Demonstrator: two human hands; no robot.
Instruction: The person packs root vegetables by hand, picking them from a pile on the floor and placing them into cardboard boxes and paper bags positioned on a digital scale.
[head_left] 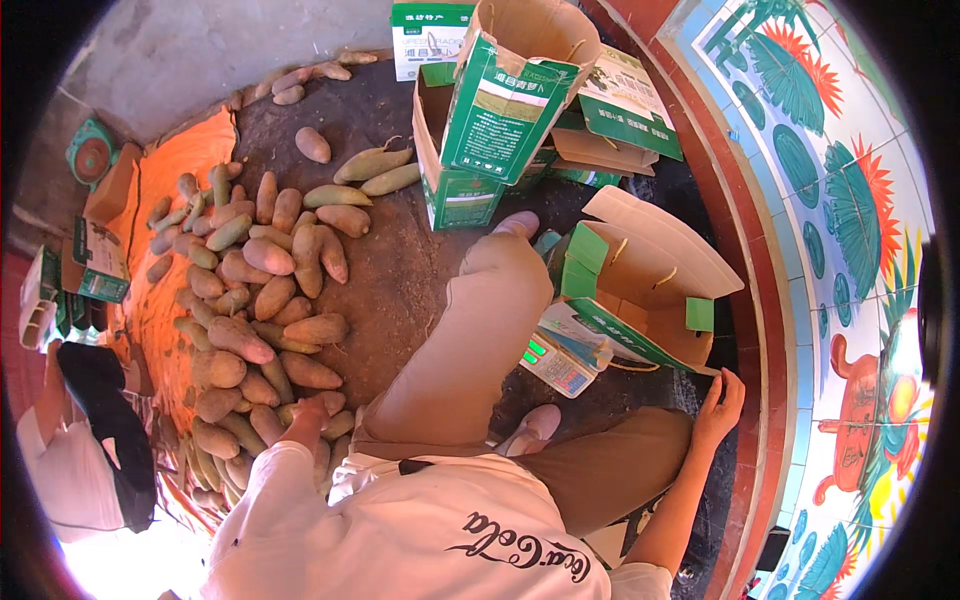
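Observation:
On the left, a heap of long, soil-covered radishes [270, 255], brown, reddish and green, lies on dark ground and an orange sheet. My left hand [308, 412] reaches down into the near part of this heap; its fingers are too small and partly hidden to read. To the right, an open green-and-white cardboard box [655, 310] with rope handles rests, tilted, on a digital scale [560, 365] with a lit green display. My right hand [722, 400] has its fingers pinched on the near right corner of the box's flap. Part of the box's inside shows bare cardboard.
Several green cartons [510, 110] are stacked beyond my knee. A painted, tiled wall [800, 270] with a red ledge runs along the right. Another person [85, 450] is at the far left, near small boxes [95, 262] and a green dial scale [92, 155].

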